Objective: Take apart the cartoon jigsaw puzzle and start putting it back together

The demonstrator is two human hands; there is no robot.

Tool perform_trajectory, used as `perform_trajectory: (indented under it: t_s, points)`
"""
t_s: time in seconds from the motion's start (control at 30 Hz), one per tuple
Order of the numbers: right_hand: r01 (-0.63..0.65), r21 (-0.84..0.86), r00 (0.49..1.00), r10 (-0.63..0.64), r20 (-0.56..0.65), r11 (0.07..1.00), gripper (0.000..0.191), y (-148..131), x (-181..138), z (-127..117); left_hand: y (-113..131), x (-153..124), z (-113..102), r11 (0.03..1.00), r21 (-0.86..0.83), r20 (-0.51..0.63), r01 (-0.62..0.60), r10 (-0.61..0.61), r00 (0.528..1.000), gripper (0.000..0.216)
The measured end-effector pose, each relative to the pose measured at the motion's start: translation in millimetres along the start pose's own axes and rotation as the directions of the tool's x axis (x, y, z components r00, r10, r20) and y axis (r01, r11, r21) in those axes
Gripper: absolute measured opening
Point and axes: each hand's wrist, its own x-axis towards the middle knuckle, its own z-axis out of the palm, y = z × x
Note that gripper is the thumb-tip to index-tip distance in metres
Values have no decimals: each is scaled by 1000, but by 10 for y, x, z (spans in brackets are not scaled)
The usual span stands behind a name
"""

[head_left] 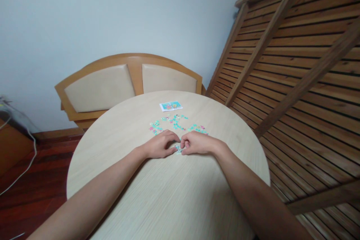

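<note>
Head camera view, from the largest thing down: a pale wall (126, 15) fills the upper left and centre of the frame, and a slatted wooden panel (287, 60) leans across the right side. Round and light-topped, the table (174, 195) takes up the centre and lower middle, with a padded headboard (135, 73) behind it at centre left. Both bare hands meet near the middle of the frame, close together but not clasped: the left hand (160, 145) arches thumb and forefinger with a gap between them, while the right hand (199, 143) has its fingers curled, thumb and forefinger bent inward. A picture card (171, 105) lies flat above them, just over the frame's centre. Scattered small puzzle pieces (176, 125), mostly turquoise with some pink, spread between card and hands. Smallest is the little cluster of pieces (178, 150) on the tabletop, just below centre, between the fingertips; whether either hand pinches a piece of it, I cannot tell. The step in hand looks to be fitting pieces to one another. The next move seems to call for the left hand steadying the cluster while the right lines up an edge and presses gently.
</note>
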Motion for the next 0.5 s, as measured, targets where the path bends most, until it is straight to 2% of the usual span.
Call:
perform_trajectory:
  t_s: [0.17,0.33,0.5]
  points:
    - [41,25,999,-41,2,999,20,44,22,30,7,0,0,1000,13,-2,-3,3,1000,25]
    - [27,96,999,-29,18,995,24,41,-11,-38,29,15,23,999,37,-18,18,-17,1000,27]
    - [-5,129,997,14,-71,992,26,202,-95,-189,34,29,80,994,81,-75,79,-72,995,40]
